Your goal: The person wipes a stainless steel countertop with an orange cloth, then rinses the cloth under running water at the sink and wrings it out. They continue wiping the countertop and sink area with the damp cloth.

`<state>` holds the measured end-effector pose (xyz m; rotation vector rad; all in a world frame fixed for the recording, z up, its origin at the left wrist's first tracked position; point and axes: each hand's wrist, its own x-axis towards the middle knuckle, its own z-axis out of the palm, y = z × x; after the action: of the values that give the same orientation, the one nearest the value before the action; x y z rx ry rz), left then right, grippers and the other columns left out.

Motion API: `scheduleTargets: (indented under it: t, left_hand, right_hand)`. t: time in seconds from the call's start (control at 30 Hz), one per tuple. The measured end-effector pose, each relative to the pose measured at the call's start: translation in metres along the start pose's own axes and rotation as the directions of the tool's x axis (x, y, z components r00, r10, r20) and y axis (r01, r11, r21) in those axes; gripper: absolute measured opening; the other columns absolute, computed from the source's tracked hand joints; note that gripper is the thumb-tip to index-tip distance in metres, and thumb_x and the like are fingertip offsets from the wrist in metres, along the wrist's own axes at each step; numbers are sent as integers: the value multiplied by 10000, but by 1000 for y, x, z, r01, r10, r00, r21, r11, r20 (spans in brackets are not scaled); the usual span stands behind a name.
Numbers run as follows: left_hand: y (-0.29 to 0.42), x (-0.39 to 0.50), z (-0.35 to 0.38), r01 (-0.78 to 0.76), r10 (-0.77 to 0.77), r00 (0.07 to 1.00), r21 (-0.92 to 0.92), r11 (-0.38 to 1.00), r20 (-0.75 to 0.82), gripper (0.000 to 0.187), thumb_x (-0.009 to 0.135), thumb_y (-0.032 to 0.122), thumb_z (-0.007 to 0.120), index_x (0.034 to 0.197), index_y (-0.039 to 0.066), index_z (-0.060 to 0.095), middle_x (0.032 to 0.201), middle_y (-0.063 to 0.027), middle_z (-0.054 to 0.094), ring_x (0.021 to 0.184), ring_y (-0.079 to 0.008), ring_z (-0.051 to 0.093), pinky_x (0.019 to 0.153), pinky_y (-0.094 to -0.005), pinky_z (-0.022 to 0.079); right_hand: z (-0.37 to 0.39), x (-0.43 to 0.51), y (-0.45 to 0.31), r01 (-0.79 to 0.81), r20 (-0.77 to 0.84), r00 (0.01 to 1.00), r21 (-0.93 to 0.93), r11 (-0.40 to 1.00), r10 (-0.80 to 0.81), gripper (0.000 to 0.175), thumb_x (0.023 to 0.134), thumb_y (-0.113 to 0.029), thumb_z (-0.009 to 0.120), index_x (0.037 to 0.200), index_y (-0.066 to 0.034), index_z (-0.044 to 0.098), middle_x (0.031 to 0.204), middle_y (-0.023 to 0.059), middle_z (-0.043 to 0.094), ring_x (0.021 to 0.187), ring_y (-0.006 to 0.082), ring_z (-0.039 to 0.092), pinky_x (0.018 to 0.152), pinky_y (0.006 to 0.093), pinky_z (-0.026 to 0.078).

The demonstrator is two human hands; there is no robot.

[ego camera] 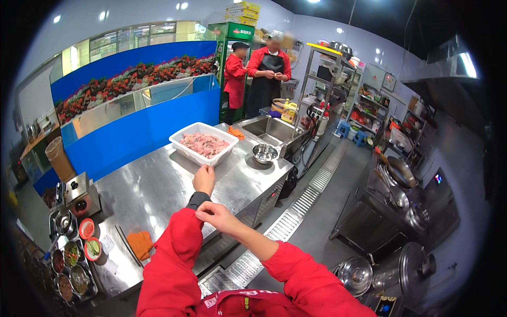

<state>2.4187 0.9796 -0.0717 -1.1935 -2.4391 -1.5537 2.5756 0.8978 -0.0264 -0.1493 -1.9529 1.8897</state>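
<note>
My left hand [204, 180] is a loose fist held out over the steel worktable [136, 190], just in front of a white plastic tub [198, 159]. Nothing shows between its fingers. With thumb and fingers, my right hand [217, 216] pinches the rolled edge of the red left sleeve [180, 228], below a dark inner cuff [198, 199]. Pieces of pale pink raw meat [205, 144] fill the tub's bottom. To its right stands a shiny steel bowl [264, 153], and an orange cloth [236, 132] lies behind.
A sink [269, 130] adjoins the table's far end. Bowls of chopped ingredients [72, 253] and another orange cloth [139, 245] occupy the near left. A grated floor drain [295, 210] runs alongside; a stove with a wok [401, 172] stands right. Two people in red [259, 71] stand beyond.
</note>
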Motion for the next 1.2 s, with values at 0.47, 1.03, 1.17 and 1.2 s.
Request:
scheduleTargets:
  t: [0.47,1.03,1.17,1.2]
  left_hand:
    - [-62,-67,39,-44,50,999,219,975,-22,213,852,275,443,835,156,619,713,-98,634,713,-316,606,651,-447,434]
    - [139,-156,-122,-125,219,975,-904,408,-36,168,905,106,460,941,-16,570,697,-28,537,657,-85,494,619,-215,406]
    - [149,-151,-140,178,148,963,-946,270,223,196,896,162,456,925,-3,557,644,-5,474,608,-90,428,662,-230,379]
    - [142,-146,-144,211,114,966,-962,175,233,194,898,172,452,931,8,551,630,3,449,601,-89,413,671,-241,381]
  right_hand:
    - [-29,-9,23,-473,-26,852,385,792,522,182,852,-192,547,703,-85,545,515,-61,371,379,35,245,391,224,166]
    - [-17,-89,37,338,280,940,-712,615,-193,217,619,-89,607,805,7,550,732,174,559,657,348,554,563,414,465]
    - [-27,-59,24,445,320,895,-653,612,-309,187,612,-93,626,791,-66,579,811,73,611,695,243,573,573,318,460]
    - [-34,-55,13,661,492,742,-651,372,-456,151,626,-93,623,766,-78,568,815,47,603,661,206,552,546,292,440]
